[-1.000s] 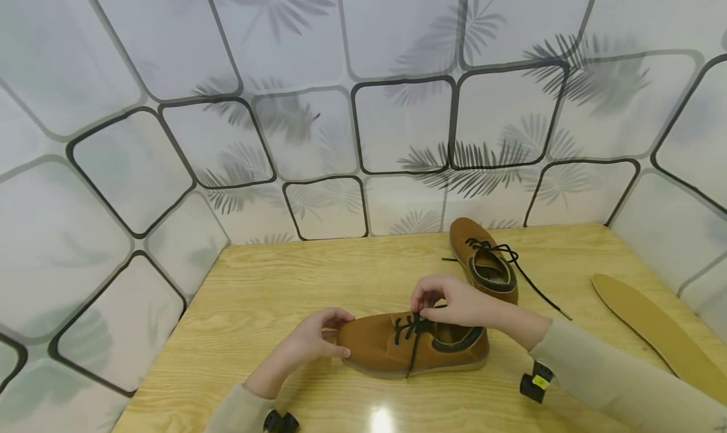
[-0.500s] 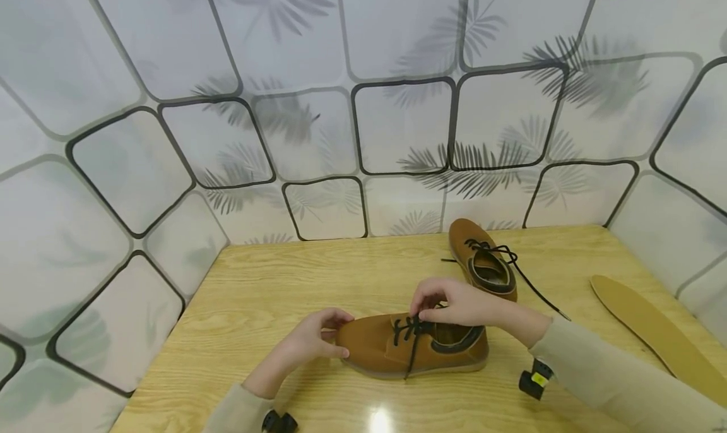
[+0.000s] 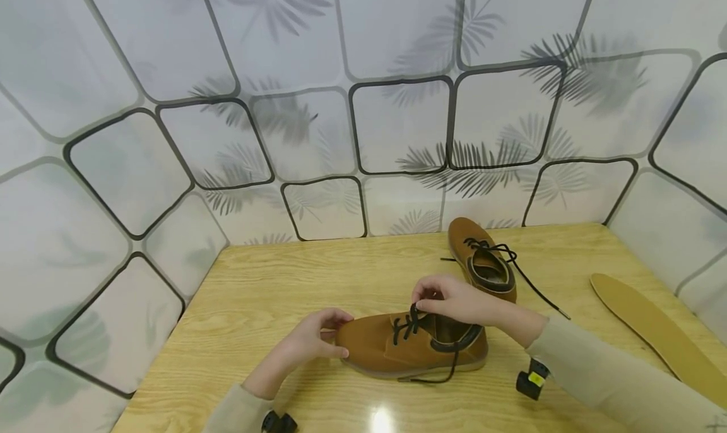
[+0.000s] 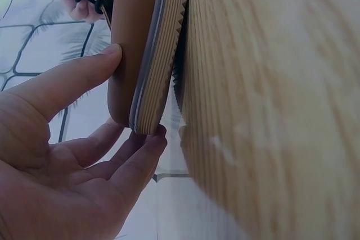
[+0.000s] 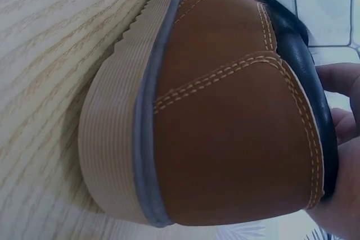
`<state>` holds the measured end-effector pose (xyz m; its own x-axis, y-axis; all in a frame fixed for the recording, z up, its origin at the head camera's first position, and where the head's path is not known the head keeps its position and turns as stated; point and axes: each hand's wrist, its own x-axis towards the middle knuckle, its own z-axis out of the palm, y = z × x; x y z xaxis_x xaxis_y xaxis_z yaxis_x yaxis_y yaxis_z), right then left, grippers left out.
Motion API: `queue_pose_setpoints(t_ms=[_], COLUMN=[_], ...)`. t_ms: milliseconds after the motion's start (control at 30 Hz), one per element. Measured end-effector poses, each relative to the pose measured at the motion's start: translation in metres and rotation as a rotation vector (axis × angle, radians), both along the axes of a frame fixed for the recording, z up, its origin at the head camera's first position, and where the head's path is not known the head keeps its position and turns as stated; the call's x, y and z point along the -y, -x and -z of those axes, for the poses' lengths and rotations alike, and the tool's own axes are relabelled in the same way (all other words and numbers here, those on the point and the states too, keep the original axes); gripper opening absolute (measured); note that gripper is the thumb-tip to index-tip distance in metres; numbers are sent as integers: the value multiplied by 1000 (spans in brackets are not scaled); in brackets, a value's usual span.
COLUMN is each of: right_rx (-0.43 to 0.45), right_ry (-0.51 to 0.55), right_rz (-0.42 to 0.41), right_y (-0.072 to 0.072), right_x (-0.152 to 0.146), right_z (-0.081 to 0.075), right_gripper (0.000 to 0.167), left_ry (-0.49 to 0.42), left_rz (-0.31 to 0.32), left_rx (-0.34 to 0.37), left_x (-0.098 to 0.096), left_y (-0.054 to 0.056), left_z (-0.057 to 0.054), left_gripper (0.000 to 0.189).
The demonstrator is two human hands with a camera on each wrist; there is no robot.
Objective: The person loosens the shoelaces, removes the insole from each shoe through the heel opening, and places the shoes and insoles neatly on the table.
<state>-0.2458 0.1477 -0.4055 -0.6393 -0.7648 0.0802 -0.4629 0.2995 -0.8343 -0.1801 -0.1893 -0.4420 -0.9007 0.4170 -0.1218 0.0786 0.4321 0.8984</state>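
A brown leather shoe (image 3: 369, 343) with a pale ribbed sole lies on its sole, toe to the left. My left hand (image 3: 309, 341) grips its toe; in the left wrist view the thumb presses the upper and the fingertips touch the toe's front edge. Over the shoe's opening, my right hand (image 3: 454, 299) pinches the black shoelace (image 3: 406, 327) near the top eyelets, where a bit of it stands raised. One loose lace end crosses the collar and trails onto the table. The right wrist view shows the stitched heel (image 5: 230, 150), with the right fingertips mostly hidden behind the collar.
Behind the right hand stands a second brown shoe (image 3: 472, 236), its black lace loose and trailing right. A tan insole (image 3: 642, 319) lies at the right of the wooden table (image 3: 272, 275). Patterned walls (image 3: 318, 136) enclose the back and sides.
The loose lace end that hung down the shoe's near side has shifted right, over the collar. My right hand has lifted slightly with the lace. The left hand stays at the toe.
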Motion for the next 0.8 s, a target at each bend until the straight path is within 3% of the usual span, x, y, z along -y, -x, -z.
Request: queue_pose_setpoints(t_ms=[233, 533, 800], right_rx=[10, -77, -7], right_ry=[7, 20, 34], right_rz=[15, -75, 5], right_y=[-1, 0, 0], right_x=[2, 2, 2], right_z=[1, 2, 1], right_gripper=[9, 8, 9], left_ry=[7, 19, 34], left_rz=[-6, -7, -5], left_rx=[-8, -6, -16], left_x=[0, -1, -1], left_y=[0, 0, 0], left_z=[1, 0, 0], left_gripper=[56, 56, 55])
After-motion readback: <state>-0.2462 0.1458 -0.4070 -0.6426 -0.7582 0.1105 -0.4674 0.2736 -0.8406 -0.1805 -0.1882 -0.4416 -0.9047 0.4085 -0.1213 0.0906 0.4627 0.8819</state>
